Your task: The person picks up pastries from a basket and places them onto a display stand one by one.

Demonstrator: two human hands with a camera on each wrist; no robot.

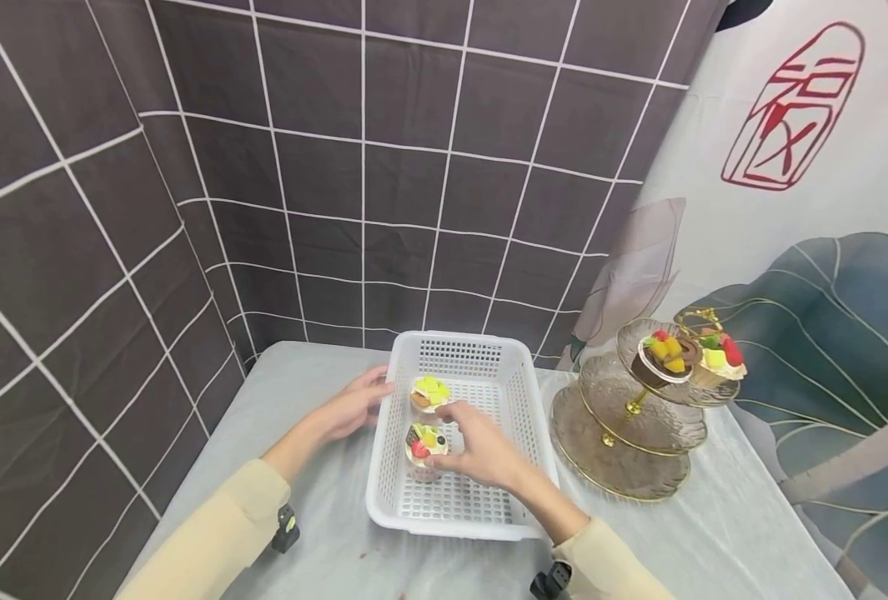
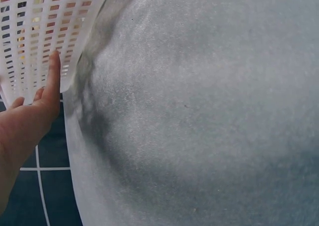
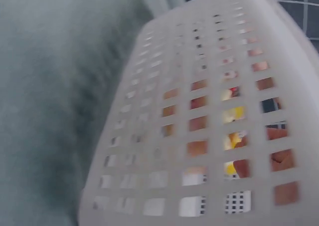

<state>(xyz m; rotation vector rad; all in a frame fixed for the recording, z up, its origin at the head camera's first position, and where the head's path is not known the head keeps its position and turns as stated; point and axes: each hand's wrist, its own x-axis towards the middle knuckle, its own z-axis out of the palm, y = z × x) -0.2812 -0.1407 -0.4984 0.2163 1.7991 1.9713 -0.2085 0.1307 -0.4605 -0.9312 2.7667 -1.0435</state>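
A white plastic basket [image 1: 541, 454] with a grid of holes stands on the cloth-covered table. Inside it, along the left side, are two cupcakes. The far cupcake [image 1: 430, 392] has yellow-green fruit pieces on top; the nearer cupcake [image 1: 421, 446] carries a red berry, yellow fruit and a dark piece. My right hand [image 1: 481, 450] reaches in over the basket, thumb and fingers spread apart beside the nearer cupcake. My left hand [image 1: 353, 406] touches the outside of the basket's left wall, its fingers extended along it in the left wrist view.
Right of the basket stands a three-tier glass stand [image 1: 616, 475] with gold trim. Its top tier holds a chocolate-coloured fruit cupcake [image 1: 664, 358] and a cream cupcake [image 1: 719, 362] with red fruit. A dark curtain [image 1: 406, 183] with white grid lines hangs behind the table.
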